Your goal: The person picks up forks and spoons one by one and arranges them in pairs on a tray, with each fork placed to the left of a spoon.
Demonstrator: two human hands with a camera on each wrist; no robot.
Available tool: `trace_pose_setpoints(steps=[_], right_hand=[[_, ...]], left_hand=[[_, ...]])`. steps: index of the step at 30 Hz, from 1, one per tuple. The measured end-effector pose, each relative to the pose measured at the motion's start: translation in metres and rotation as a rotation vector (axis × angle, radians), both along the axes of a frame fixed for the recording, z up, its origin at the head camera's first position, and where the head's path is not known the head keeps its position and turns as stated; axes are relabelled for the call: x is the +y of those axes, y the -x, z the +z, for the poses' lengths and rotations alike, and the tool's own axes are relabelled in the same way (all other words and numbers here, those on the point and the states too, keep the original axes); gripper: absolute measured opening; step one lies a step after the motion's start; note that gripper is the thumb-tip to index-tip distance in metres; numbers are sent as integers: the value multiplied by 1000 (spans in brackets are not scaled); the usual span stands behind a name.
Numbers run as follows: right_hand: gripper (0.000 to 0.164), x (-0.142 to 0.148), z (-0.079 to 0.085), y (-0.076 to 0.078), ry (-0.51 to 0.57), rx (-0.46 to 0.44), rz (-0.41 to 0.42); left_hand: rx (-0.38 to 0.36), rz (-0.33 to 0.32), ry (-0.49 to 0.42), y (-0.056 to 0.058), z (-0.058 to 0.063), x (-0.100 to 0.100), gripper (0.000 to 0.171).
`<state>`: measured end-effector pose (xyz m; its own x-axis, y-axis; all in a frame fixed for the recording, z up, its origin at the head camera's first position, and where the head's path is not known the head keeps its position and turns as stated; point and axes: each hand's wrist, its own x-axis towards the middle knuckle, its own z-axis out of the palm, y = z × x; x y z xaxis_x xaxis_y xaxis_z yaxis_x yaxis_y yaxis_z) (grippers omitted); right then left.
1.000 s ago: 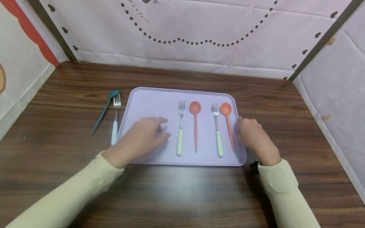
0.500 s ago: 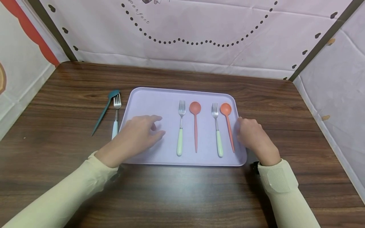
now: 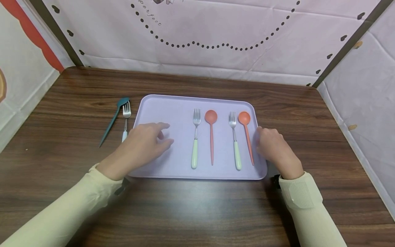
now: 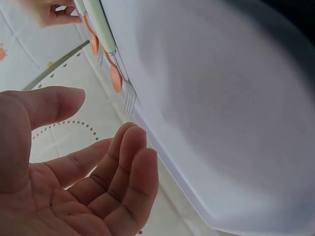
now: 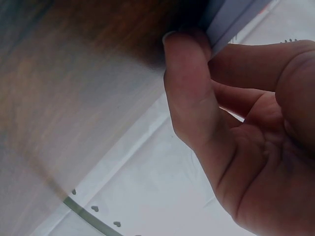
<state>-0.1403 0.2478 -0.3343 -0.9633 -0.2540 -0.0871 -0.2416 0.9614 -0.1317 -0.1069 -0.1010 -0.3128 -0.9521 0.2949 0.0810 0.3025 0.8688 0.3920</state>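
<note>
Over the left part of the lavender tray point(image 3: 166, 106) hovers my left hand point(image 3: 140, 145), thumb and fingers spread apart with nothing between them. The left wrist view shows its palm point(image 4: 59, 206) bare. My right hand point(image 3: 273, 145) pinches the tray's right rim; in the right wrist view the tray edge point(image 5: 231, 24) sits between its thumb and fingers. On the tray lie a green-handled fork point(image 3: 194, 154), a coral spoon point(image 3: 211, 117), a second green-handled fork point(image 3: 237, 156) and an orange spoon point(image 3: 244, 118), roughly side by side.
Left of the tray, a dark teal spoon point(image 3: 111, 120) lies on the wooden table point(image 3: 197, 209). Its bowl touches or nearly touches a fork point(image 3: 127, 110) with a pale blue handle, partly hidden by my left hand. Cloth walls point(image 3: 203, 27) enclose the back and sides.
My left hand has drifted left across the tray and now covers more of the blue-handled fork. The right hand, tray and cutlery stay where they were.
</note>
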Motion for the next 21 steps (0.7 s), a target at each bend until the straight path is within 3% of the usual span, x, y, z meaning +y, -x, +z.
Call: trace_pose_setpoints(steps=[21], right_hand=[[19, -1, 1, 0, 3, -19, -16]], left_hand=[[-19, 71, 17, 0, 3, -19, 45]])
